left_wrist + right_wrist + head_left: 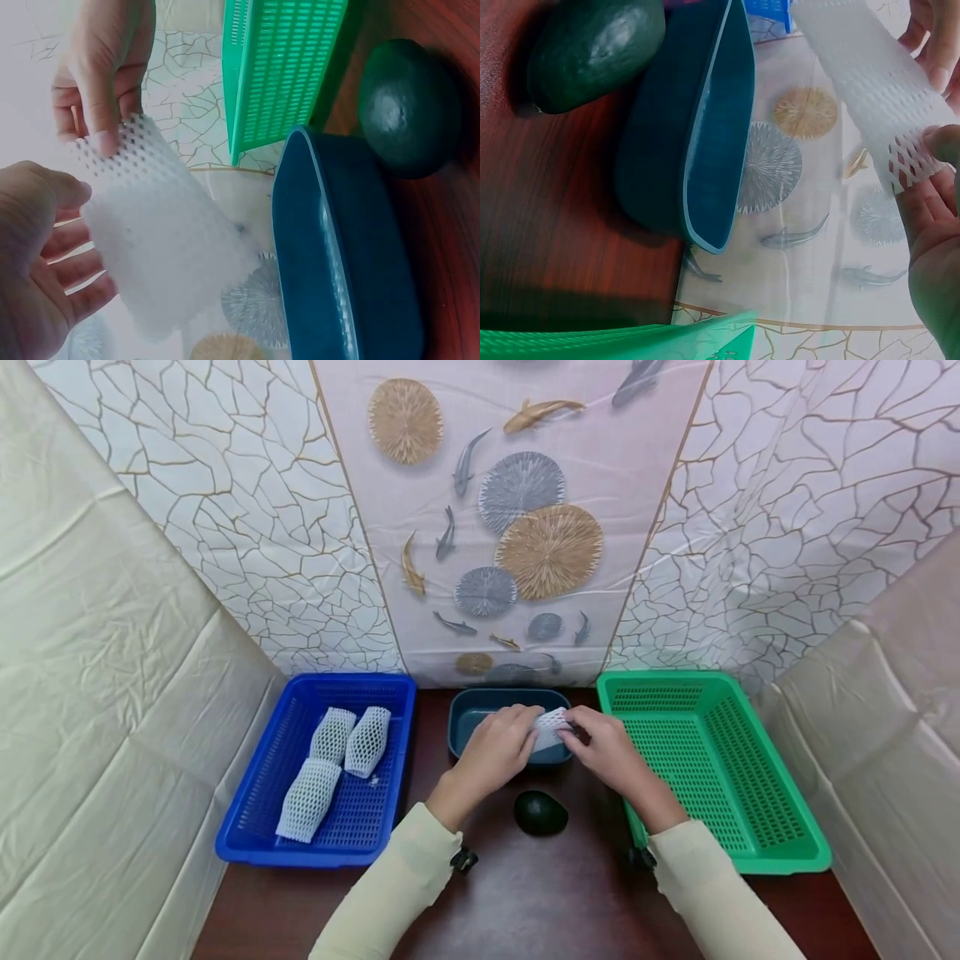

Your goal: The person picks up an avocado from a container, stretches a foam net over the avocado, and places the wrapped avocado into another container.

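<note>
A white foam net sleeve [551, 729], flattened and hollow-looking, is held over the dark teal bin. My right hand [611, 752] pinches one end of it, thumb on the near face, as the right wrist view shows. At the sleeve's side edge, my left hand [45, 255] holds it with the thumb at the rim and fingers partly behind. On the table nearer to me lies a dark green avocado [541, 812], bare and touched by neither hand. Both wrist views show the avocado [596, 52] beside the teal bin [375, 247].
A blue basket [315, 858] at the left holds three net-wrapped items [309, 797]. To the right stands a green basket [780, 760] with slotted walls. The teal bin [461, 693] stands between them on the dark wooden table [525, 902], against a patterned cloth backdrop [487, 527].
</note>
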Tool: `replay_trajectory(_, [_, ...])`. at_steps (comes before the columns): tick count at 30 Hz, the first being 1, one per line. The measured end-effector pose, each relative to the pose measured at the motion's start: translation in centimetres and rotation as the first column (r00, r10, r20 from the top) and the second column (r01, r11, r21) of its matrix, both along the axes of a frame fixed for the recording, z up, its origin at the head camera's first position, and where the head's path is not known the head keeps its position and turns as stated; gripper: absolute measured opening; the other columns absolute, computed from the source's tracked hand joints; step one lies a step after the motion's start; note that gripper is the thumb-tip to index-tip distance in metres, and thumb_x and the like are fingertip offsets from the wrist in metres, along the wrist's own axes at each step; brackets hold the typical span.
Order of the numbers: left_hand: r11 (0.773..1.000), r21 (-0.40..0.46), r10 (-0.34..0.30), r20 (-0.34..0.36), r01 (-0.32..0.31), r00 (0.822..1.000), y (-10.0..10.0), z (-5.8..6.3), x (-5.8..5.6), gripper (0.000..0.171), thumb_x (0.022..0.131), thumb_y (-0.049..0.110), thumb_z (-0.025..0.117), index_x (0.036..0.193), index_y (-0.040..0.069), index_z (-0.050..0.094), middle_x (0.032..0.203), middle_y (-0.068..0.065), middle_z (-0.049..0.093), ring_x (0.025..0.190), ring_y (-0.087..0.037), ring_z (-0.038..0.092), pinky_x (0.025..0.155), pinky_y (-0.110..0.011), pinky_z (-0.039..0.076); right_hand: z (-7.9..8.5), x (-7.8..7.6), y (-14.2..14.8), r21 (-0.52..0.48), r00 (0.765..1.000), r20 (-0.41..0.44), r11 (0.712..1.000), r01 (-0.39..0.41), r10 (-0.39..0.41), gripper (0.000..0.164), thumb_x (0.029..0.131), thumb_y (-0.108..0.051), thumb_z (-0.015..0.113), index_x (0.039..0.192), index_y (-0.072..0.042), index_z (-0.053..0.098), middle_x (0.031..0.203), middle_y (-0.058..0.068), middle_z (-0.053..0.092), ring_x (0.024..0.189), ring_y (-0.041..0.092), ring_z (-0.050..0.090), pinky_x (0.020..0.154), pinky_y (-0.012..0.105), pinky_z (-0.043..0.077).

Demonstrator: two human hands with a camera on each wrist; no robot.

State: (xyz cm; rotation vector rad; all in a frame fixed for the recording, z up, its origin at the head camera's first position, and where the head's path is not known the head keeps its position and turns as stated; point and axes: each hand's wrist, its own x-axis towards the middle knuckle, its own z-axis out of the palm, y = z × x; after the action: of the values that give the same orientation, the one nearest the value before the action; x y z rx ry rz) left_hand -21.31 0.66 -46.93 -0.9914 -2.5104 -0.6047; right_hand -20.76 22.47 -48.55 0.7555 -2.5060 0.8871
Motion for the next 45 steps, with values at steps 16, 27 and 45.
replay_trajectory(16, [0.985, 0.163, -0.057, -0.035, 0.062, 0.998, 0.1, -0.1, -0.1, 0.025, 0.1, -0.001, 0.062, 0.125, 0.0, 0.067, 0.112, -0.012, 0.07, 0.101, -0.021, 0.071, 0.087, -0.032, 0.06, -0.9, 0.6, 0.0, -0.001, 0.997, 0.067, 0.999, -0.046, 0.046, 0.028, 0.089, -0.007, 0.081, 0.11, -0.006, 0.062, 0.082, 0.003, 0.063, 0.065, 0.014, 0.055, 0.058, 0.025, 0.047])
replay_trajectory(27, [0.981, 0.195, -0.002, -0.025, 0.007, 1.0, -0.9, 0.2, -0.9, 0.021, 0.1, 0.001, 0.063, 0.12, 0.002, 0.071, 0.106, -0.009, 0.07, 0.098, -0.02, 0.071, 0.084, -0.032, 0.06, -2.1, 0.7, 0.5, 0.041, 0.991, 0.118, 0.997, -0.066, 0.061, 0.016, 0.088, -0.006, 0.08, 0.101, -0.01, 0.071, 0.093, 0.002, 0.075, 0.081, 0.013, 0.07, 0.07, 0.033, 0.06])
replay_trajectory(45, [0.993, 0.116, 0.018, 0.054, -0.024, 0.998, -0.9, -0.7, -0.8, 0.027, 0.102, 0.008, 0.063, 0.129, 0.005, 0.067, 0.118, -0.01, 0.071, 0.109, -0.022, 0.069, 0.091, -0.035, 0.059, -2.3, 1.1, 0.3, 0.006, 0.995, 0.088, 0.999, -0.039, 0.038, 0.015, 0.089, -0.007, 0.081, 0.098, -0.012, 0.071, 0.091, 0.0, 0.073, 0.08, 0.01, 0.066, 0.07, 0.033, 0.058])
